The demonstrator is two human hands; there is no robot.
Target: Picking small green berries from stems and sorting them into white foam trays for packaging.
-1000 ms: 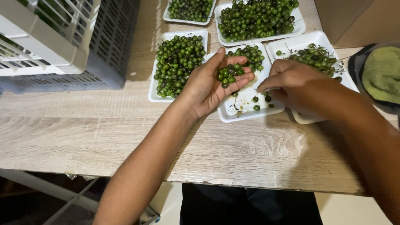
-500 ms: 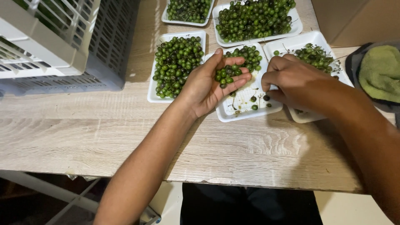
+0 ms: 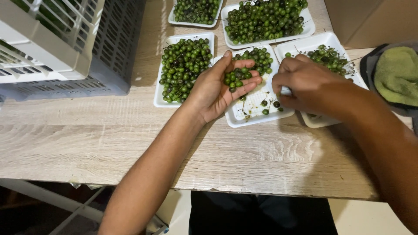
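Our left hand (image 3: 217,89) lies palm up over the left edge of the middle white tray (image 3: 252,111), its grip cupped loosely around a small heap of green berries (image 3: 237,77) resting on the fingers. Our right hand (image 3: 305,85) hovers over the seam between that tray and the right tray (image 3: 322,43); its fingertips are curled under, so we cannot tell what its grip pinches. A few loose berries and stems lie on the middle tray's bare floor. Left of it sits a fuller tray (image 3: 183,69), and two more stand farther back. A grey crate (image 3: 87,48) occupies the worktop's (image 3: 174,148) far left, a green cloth (image 3: 398,74) the right.
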